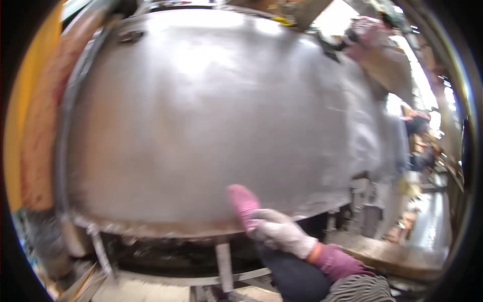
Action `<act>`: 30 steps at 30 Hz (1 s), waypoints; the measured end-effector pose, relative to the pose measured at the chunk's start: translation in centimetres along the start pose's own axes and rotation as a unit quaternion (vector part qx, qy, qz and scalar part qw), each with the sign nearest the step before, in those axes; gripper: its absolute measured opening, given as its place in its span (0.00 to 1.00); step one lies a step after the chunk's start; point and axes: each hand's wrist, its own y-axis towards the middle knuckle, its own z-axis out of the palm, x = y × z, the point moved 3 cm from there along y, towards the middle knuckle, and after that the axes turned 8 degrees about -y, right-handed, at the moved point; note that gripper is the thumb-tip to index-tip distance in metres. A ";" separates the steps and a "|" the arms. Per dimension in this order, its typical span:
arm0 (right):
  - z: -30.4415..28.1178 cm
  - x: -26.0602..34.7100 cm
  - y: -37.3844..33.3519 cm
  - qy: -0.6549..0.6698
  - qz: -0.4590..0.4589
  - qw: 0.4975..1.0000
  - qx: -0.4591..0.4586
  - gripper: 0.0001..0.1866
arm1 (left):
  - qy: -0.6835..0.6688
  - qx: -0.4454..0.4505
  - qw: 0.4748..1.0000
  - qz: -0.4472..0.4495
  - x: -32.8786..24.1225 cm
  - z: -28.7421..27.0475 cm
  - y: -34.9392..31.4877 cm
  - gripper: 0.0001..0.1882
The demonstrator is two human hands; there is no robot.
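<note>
My right hand [284, 234], in a whitish knit glove with an orange cuff, reaches in from the lower right. Its fingers are curled closed at the lower end of a long, rounded pink piece [243, 202]. Blur leaves unclear whether that piece is cloth or something else. The pink tip overlaps the near edge of a large grey metal sheet [216, 131]; whether it touches is hard to tell. A dark blue fabric shape [297, 277] lies just below the hand. I cannot make out my left hand anywhere.
A rusty, rounded post [43, 121] runs along the left side. Metal legs [224, 267] stand under the sheet's near edge. Another person [372, 50] is at the far right corner, with more blurred figures beyond. A small dark object [131, 36] rests at the far left corner.
</note>
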 end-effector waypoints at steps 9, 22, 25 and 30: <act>-3.2 -1.5 -1.0 0.010 -0.034 0.996 -0.082 0.21 | 0.034 -0.007 0.999 0.041 1.3 -1.1 3.3 0.31; -4.0 -1.2 -5.7 -0.007 -0.090 0.981 -0.174 0.22 | 0.057 0.005 0.997 0.055 1.8 -3.3 4.7 0.31; -3.8 -1.3 -4.8 0.021 -0.091 0.983 -0.159 0.20 | 0.062 0.000 0.997 0.055 2.0 -3.1 5.2 0.31; -3.8 -1.0 -4.8 0.029 -0.069 0.989 -0.130 0.18 | 0.067 -0.005 0.997 0.048 2.3 -3.5 5.3 0.31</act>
